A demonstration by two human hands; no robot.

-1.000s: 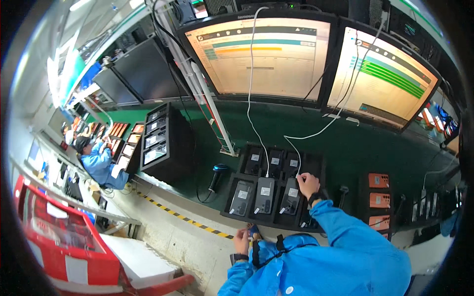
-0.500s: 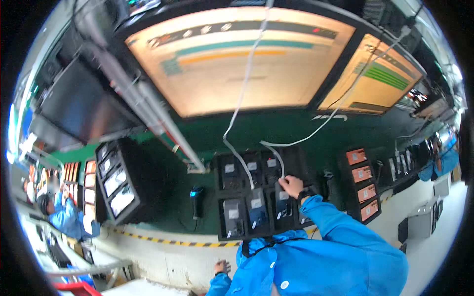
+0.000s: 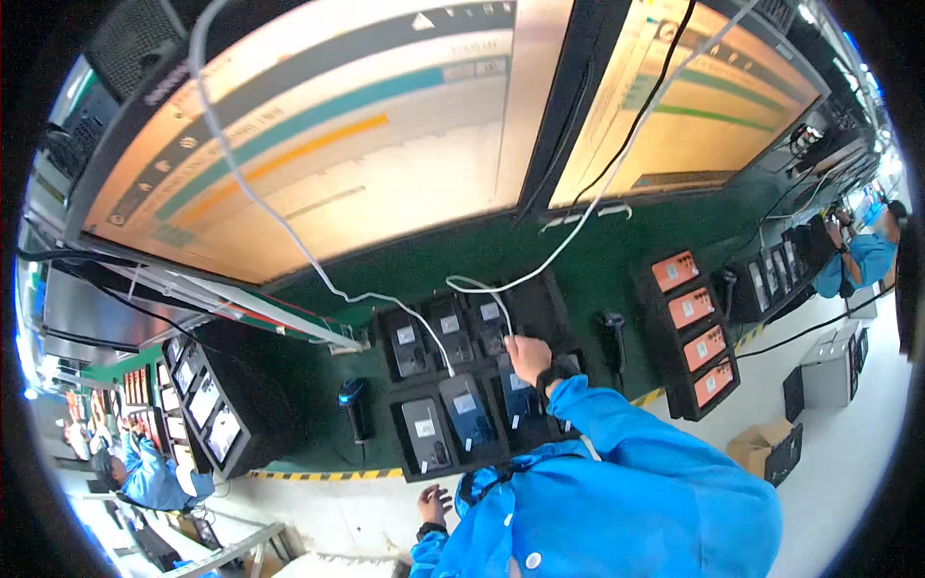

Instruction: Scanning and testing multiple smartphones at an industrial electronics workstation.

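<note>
My right hand (image 3: 528, 360) pinches the end of a white charging cable (image 3: 479, 283) at the top edge of a dark blue phone (image 3: 521, 397). Whether the plug sits in the port is hidden by my fingers. That phone lies in the front row of a black foam tray (image 3: 395, 385) holding several phones. Beside it on the left, another dark blue phone (image 3: 468, 416) has a second white cable (image 3: 424, 329) at its top edge. A grey phone (image 3: 424, 435) fills the front left slot. Below the bench edge hangs my left hand (image 3: 434, 503), fingers loosely apart and empty.
Two large lit screens (image 3: 318, 144) stand behind the tray. Handheld scanners (image 3: 355, 409) flank it on both sides. A tray of orange phones (image 3: 696, 308) is at the right, a tilted black phone tray (image 3: 231, 405) at the left. Co-workers (image 3: 154, 472) sit farther along.
The view has turned, so the screens and tray sit differently in the picture. My right hand keeps its place at the same phone with the cable; my left hand still hangs low.
</note>
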